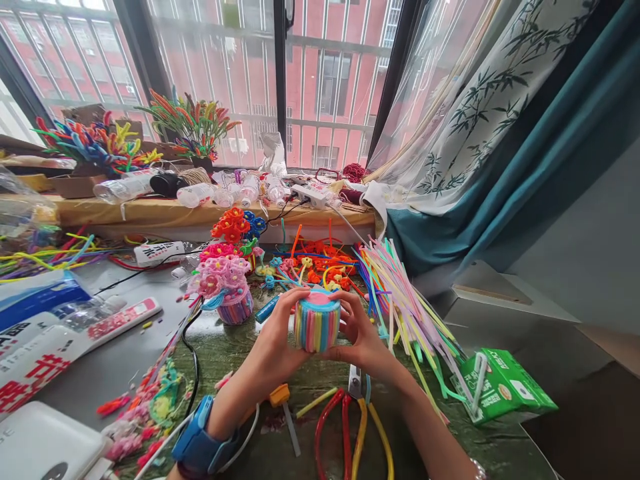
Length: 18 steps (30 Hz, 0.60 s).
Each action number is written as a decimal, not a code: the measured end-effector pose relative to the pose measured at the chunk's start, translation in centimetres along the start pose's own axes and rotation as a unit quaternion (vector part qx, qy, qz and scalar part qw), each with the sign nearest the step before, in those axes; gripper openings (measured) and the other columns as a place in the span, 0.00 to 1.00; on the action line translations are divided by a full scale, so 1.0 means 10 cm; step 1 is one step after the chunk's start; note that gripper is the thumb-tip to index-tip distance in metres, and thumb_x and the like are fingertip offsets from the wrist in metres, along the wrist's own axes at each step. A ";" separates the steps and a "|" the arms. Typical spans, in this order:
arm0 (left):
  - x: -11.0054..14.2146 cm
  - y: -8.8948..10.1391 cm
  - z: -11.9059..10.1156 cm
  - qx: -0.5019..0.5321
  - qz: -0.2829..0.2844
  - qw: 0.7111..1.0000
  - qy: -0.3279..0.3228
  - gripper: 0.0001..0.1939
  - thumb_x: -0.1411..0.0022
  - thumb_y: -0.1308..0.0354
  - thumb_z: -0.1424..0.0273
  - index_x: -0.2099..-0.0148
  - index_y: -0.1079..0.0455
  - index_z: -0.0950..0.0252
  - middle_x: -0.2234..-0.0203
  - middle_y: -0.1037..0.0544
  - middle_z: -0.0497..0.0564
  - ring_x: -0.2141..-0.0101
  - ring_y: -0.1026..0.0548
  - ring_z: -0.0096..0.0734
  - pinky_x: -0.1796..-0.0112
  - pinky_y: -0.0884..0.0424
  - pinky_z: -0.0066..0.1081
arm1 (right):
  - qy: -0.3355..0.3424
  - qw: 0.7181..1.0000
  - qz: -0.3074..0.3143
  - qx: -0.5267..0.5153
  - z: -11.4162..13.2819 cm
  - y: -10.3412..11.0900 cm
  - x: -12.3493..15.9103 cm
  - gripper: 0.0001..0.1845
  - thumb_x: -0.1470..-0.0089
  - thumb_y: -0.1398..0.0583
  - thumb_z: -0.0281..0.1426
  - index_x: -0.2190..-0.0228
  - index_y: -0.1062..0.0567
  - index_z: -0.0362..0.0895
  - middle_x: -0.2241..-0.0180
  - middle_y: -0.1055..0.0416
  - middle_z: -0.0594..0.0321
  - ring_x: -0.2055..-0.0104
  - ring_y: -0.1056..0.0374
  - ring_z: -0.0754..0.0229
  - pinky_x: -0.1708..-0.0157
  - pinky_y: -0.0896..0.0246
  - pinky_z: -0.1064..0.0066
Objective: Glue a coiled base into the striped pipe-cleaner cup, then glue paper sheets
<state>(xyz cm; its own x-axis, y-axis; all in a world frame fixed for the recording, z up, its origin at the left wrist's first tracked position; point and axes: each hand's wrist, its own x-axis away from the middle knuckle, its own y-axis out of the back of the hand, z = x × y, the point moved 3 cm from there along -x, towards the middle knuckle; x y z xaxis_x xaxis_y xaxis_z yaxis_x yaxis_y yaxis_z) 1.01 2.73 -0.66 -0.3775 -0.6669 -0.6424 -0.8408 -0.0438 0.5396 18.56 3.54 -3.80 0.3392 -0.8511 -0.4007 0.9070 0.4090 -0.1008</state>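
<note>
- I'm seeing L hand (277,333) + R hand (364,339) clasping the striped cylinder (317,328) betw. them, holding it above the green table (223,357).
- Visible side's looking fully wrapped, pink/blue end covered; I'm judging that part done.
- Far end's hiding, leaving what's left unclear; flowered pot (234,308) standing nearby, to L.

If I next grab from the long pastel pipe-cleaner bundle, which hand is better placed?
Probably your right hand: it is nearer the pipe-cleaner bundle. Your left hand is on the opposite side of the striped multicoloured fuzzy cylinder. Both hold it, so the left would support it alone.
</note>
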 end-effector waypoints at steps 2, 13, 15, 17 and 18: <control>-0.01 0.00 -0.01 -0.001 -0.002 1.000 -0.001 0.38 0.47 0.36 0.76 0.38 0.47 0.56 0.42 0.34 0.61 0.40 0.33 0.49 0.48 0.30 0.46 | 0.001 1.000 0.001 0.005 0.01 0.00 0.00 0.41 0.61 0.24 0.36 0.49 0.37 0.61 0.45 0.33 0.63 0.44 0.33 0.54 0.46 0.37 0.59; 0.00 0.03 -0.03 -0.023 -0.023 0.999 -0.010 0.37 0.48 0.38 0.79 0.39 0.46 0.57 0.42 0.34 0.61 0.40 0.34 0.49 0.48 0.30 0.46 | -0.023 0.999 0.014 -0.030 -0.02 -0.04 0.00 0.48 0.59 0.25 0.35 0.43 0.43 0.63 0.39 0.41 0.60 0.41 0.36 0.51 0.48 0.34 0.58; 0.00 0.03 -0.03 -0.028 -0.026 0.999 -0.013 0.38 0.49 0.39 0.81 0.38 0.47 0.56 0.42 0.35 0.60 0.40 0.34 0.48 0.47 0.30 0.46 | -0.036 0.998 0.024 -0.047 -0.02 -0.05 0.01 0.52 0.58 0.25 0.33 0.41 0.47 0.63 0.37 0.43 0.58 0.40 0.36 0.50 0.46 0.35 0.57; 0.01 0.02 -0.03 -0.032 -0.026 0.999 -0.016 0.39 0.50 0.40 0.82 0.38 0.47 0.56 0.41 0.35 0.60 0.39 0.35 0.48 0.47 0.31 0.47 | -0.041 0.997 0.034 -0.062 -0.02 -0.06 0.02 0.56 0.59 0.24 0.33 0.39 0.49 0.63 0.36 0.44 0.57 0.38 0.37 0.49 0.46 0.35 0.56; 0.01 0.01 -0.03 -0.035 -0.023 0.999 -0.016 0.39 0.50 0.40 0.82 0.38 0.47 0.56 0.41 0.36 0.60 0.39 0.35 0.48 0.46 0.31 0.47 | -0.042 0.996 0.037 -0.067 -0.01 -0.07 0.02 0.57 0.59 0.24 0.32 0.38 0.50 0.62 0.35 0.44 0.57 0.37 0.38 0.49 0.45 0.35 0.56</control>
<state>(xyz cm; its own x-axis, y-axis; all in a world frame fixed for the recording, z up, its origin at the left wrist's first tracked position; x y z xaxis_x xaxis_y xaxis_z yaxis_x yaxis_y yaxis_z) 0.95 2.45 -0.53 -0.3520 -0.6382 -0.6847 -0.8293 -0.1266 0.5443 17.99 3.13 -3.91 0.4284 -0.8393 -0.3346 0.8395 0.5067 -0.1962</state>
